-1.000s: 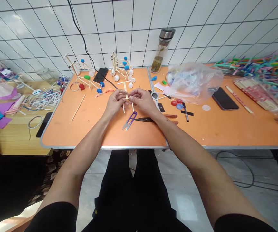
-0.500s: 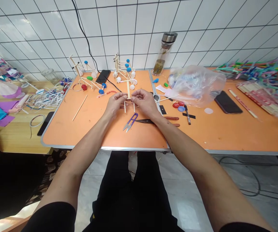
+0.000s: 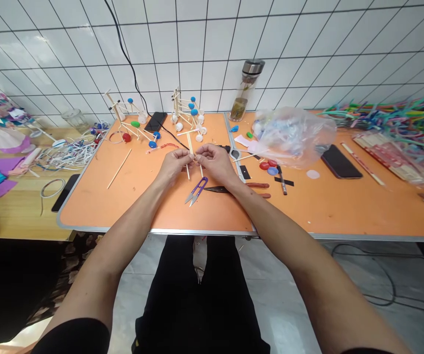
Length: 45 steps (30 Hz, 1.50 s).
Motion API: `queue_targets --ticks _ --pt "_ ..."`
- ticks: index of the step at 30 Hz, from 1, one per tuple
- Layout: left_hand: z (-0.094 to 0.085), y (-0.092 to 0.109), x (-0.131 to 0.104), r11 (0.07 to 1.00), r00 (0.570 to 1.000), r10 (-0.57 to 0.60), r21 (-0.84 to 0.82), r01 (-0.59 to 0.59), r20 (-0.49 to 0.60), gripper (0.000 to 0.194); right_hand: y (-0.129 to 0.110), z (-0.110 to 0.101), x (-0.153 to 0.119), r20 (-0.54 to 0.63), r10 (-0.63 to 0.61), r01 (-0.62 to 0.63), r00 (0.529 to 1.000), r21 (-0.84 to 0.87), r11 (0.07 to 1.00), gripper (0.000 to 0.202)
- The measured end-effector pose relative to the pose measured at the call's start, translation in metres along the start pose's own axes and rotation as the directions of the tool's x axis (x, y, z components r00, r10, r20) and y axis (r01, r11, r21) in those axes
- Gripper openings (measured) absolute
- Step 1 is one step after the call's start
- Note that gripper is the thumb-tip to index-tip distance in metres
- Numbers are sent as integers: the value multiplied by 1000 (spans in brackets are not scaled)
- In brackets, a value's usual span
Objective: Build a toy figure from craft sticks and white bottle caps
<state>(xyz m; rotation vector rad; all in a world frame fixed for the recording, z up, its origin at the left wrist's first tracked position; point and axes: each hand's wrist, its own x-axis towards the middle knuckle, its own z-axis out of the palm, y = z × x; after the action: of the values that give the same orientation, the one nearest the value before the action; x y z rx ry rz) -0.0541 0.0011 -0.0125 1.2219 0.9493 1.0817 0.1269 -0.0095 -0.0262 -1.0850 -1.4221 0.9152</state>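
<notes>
Left hand (image 3: 178, 164) and right hand (image 3: 212, 161), each grip closed on pale wooden sticks (image 3: 188, 142), above purple-handled metal snips (image 3: 196, 191)

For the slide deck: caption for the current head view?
Both hands pinch sticks above purple snips on an orange table.

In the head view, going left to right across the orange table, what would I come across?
Loose wooden stick, purple-handled snips, glass bottle, black pen, pale round disc, dark phone.
</notes>
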Motion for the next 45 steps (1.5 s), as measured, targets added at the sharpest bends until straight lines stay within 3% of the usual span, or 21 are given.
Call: queue_targets --ticks 10,21,32,40,45 --pt "0 -1 3 998 999 -30 -51 28 -46 45 2 -1 -2 93 21 -19 995 -24 1000 18" --pt "-4 -9 6 995 999 -36 -93 32 -41 29 2 -2 -3 89 102 -106 991 43 993 32" --pt "-2 -1 6 994 995 -72 -82 66 -75 34 3 -1 -3 32 54 -54 998 7 999 27" --pt "-1 0 1 999 1000 1 -47 -2 -15 42 3 0 -3 34 52 -52 998 -20 998 26" --pt "-1 0 1 1000 999 -5 -11 5 -32 50 2 0 -4 33 46 -45 998 -46 998 23"
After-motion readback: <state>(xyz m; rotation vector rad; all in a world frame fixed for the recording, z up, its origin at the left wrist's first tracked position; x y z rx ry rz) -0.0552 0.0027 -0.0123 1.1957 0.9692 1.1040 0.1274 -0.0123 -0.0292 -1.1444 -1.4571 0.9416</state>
